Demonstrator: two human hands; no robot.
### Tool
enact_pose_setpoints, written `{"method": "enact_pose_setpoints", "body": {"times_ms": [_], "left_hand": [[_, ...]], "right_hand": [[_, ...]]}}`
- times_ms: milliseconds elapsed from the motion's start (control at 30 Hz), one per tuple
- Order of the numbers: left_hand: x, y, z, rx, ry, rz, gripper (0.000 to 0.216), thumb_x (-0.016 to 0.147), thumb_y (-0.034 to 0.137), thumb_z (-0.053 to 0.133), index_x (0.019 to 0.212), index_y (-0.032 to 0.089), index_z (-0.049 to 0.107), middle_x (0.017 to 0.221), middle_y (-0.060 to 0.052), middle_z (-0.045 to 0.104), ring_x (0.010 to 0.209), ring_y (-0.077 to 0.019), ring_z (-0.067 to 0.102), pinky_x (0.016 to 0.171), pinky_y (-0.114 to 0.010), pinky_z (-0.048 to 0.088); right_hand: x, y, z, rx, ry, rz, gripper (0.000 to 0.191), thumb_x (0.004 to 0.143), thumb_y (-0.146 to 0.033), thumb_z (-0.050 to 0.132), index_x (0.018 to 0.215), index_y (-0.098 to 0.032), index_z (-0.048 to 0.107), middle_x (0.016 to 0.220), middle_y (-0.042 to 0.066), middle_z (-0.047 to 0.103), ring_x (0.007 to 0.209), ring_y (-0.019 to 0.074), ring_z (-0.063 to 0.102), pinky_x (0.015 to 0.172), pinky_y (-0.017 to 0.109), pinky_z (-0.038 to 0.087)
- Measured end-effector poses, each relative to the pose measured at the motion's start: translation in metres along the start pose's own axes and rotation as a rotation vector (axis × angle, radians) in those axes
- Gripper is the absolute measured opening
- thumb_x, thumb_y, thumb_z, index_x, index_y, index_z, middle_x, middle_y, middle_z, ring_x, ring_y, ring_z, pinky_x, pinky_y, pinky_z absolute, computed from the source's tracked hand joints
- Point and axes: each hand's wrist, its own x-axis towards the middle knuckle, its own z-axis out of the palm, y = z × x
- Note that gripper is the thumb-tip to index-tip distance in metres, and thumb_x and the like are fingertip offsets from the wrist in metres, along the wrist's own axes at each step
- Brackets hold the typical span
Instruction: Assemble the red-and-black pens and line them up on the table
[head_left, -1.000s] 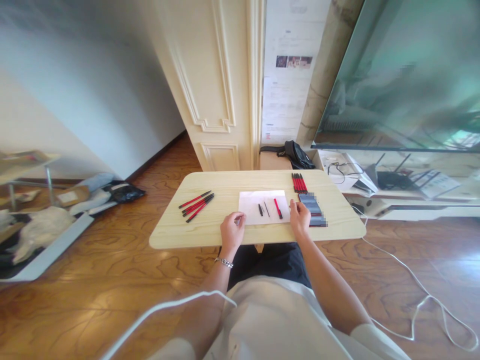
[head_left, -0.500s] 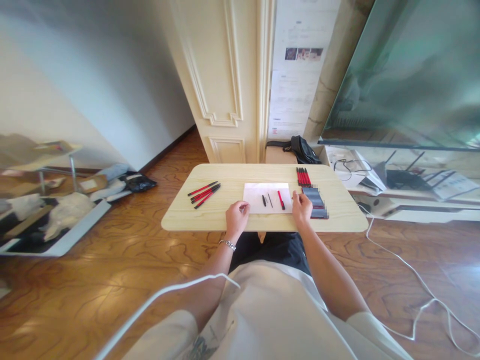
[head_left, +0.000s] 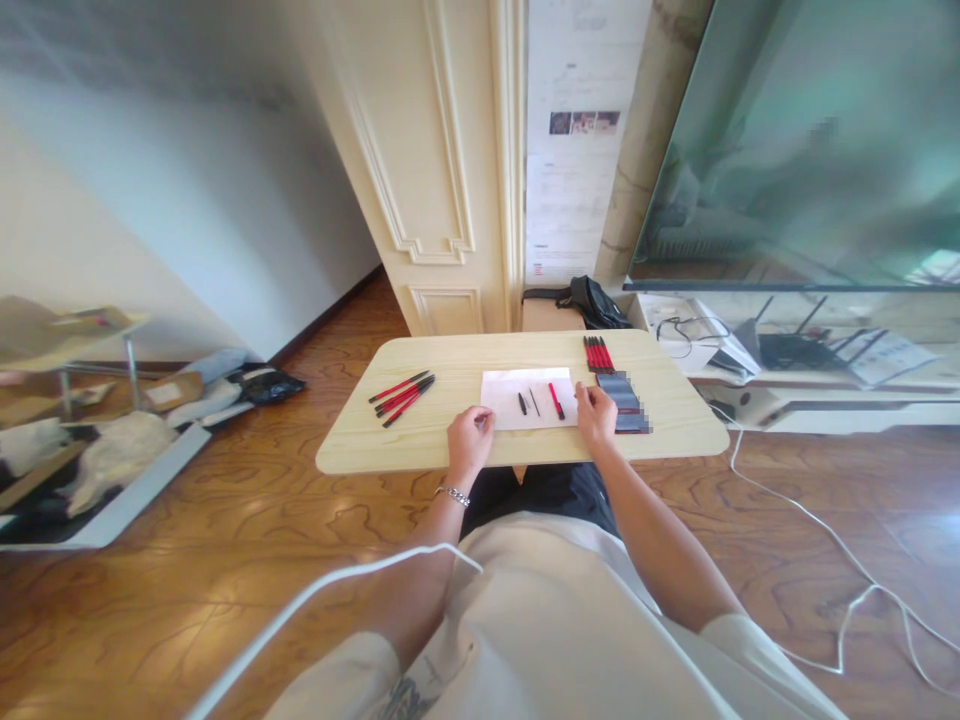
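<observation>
The head view looks forward and steeply down from above the table's [head_left: 525,352] near side. It frames the whole table.

Pen parts [head_left: 556,400] lie on the paper [head_left: 502,408] in the middle of the surface [head_left: 465,350], between the left hand [head_left: 471,440] and right hand [head_left: 596,412]. A pile of pens [head_left: 406,399] lies left of the paper, a row of pens [head_left: 598,355] to its far right.

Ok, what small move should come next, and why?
I'd probably bring the right hand in to the red pen part: it lies loose on the white sheet, closest to that hand, with the thin dark rod and black piece apart beside it, and the left hand is at the sheet's left edge.
</observation>
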Motion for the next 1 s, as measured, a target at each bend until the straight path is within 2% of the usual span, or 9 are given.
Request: {"method": "enact_pose_setpoints", "body": {"times_ms": [233,433,567,733,867,1000], "left_hand": [[-0.001,0.001,0.0,-0.011,0.01,-0.007,0.016,0.082,0.031,0.056,0.086,0.021,0.068,0.088,-0.005,0.072,0.082,-0.0188,0.067,0.081,-0.031,0.051],[0.0,0.002,-0.002,0.008,0.018,0.001,0.016,0.081,0.032,0.056,0.085,0.021,0.068,0.086,-0.005,0.072,0.081,-0.0192,0.067,0.079,-0.032,0.051],[0.001,0.001,-0.001,0.003,0.022,0.009,0.016,0.082,0.031,0.056,0.084,0.021,0.067,0.086,-0.005,0.072,0.082,-0.0192,0.067,0.08,-0.032,0.051],[0.001,0.001,-0.001,0.002,0.041,-0.018,0.016,0.082,0.032,0.056,0.085,0.021,0.068,0.087,-0.006,0.072,0.084,-0.02,0.067,0.08,-0.032,0.051],[0.001,0.011,-0.004,-0.032,0.07,-0.008,0.019,0.083,0.033,0.056,0.089,0.02,0.068,0.091,-0.006,0.071,0.089,-0.0203,0.066,0.082,-0.033,0.05],[0.005,0.039,0.001,-0.211,-0.022,0.058,0.025,0.085,0.036,0.056,0.103,0.021,0.066,0.101,-0.007,0.071,0.09,-0.0188,0.066,0.08,-0.031,0.052]], "right_hand": [[-0.003,-0.004,-0.001,-0.095,-0.029,-0.022,0.052,0.088,-0.055,0.035,0.078,-0.015,0.066,0.07,0.006,0.066,0.065,0.0173,0.055,0.062,0.025,0.038],[0.009,-0.016,0.006,-0.376,-0.233,-0.092,0.031,0.086,-0.043,0.048,0.092,-0.022,0.069,0.089,0.007,0.071,0.08,0.0202,0.063,0.067,0.026,0.04],[0.023,-0.027,0.019,-0.571,-0.392,-0.098,0.036,0.083,-0.047,0.051,0.088,-0.018,0.07,0.091,0.014,0.07,0.085,0.0246,0.064,0.069,0.029,0.041],[0.031,-0.032,0.028,-0.67,-0.465,-0.052,0.036,0.079,-0.043,0.057,0.092,-0.012,0.07,0.099,0.021,0.068,0.089,0.0274,0.065,0.071,0.032,0.043],[0.037,-0.038,0.025,-0.537,-0.448,-0.065,0.03,0.082,-0.038,0.054,0.081,-0.013,0.07,0.087,0.017,0.07,0.081,0.0238,0.065,0.068,0.029,0.042],[0.031,-0.055,0.023,-0.07,-0.469,-0.151,0.033,0.082,-0.042,0.051,0.077,-0.015,0.069,0.073,0.006,0.07,0.068,0.0167,0.061,0.06,0.024,0.041]]}}
